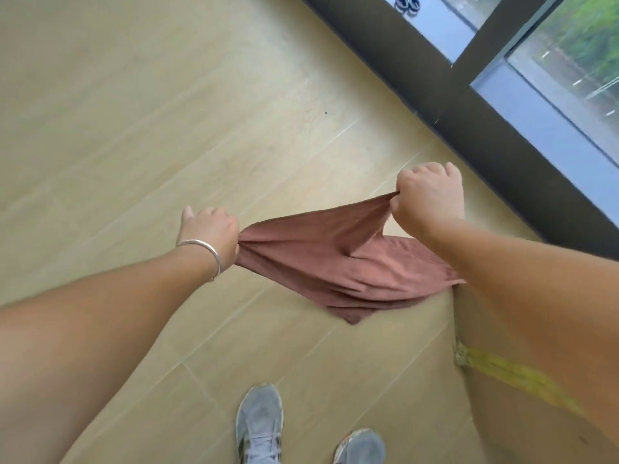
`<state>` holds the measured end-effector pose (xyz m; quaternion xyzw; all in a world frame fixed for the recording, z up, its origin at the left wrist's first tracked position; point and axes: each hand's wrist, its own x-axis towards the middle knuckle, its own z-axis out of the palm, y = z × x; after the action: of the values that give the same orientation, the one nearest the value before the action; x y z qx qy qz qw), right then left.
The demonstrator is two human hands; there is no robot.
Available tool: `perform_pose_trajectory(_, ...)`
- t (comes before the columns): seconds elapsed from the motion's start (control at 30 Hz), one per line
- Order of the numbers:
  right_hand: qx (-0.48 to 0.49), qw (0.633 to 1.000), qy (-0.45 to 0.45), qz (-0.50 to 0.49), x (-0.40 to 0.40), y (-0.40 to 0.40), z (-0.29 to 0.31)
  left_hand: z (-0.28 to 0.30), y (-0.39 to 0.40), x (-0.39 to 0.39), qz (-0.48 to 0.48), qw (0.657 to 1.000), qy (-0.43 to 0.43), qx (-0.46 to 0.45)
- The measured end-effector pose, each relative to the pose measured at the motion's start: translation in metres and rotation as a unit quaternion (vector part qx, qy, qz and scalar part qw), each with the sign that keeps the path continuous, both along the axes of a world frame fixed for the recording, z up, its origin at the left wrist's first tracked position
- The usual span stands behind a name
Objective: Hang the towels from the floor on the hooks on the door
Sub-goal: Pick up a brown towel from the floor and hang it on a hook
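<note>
Reddish-brown towel (338, 259), stretched in the air above the tiled floor (134, 112); left hand (211, 232) and right hand (428, 199) each grasp a bunched upper corner.

bare floor (134, 112) left, window frame (435, 95) right

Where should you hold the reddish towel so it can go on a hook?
Hold the reddish towel along its top edge, from above, as both hands do now: the left hand bunches one end, the right hand pinches the other. The cloth sags between them, so the stretched top edge is probably easiest to hang.
</note>
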<state>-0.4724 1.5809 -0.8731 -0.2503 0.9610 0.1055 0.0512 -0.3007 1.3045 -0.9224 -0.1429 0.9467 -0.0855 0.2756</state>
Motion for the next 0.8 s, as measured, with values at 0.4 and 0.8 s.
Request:
perform_pose_trajectory(0.4,-0.140,0.983,0.095,0.076,-0.062,-0.205,0.299,0.341,-0.212,-0.016,0.121,0.975,0.132,-0.135)
perform_pose_trajectory(0.8,-0.160,0.979,0.029,0.120,0.000,-0.242,0.355,0.424,-0.234,0.092,0.198,0.951,0.203,-0.124)
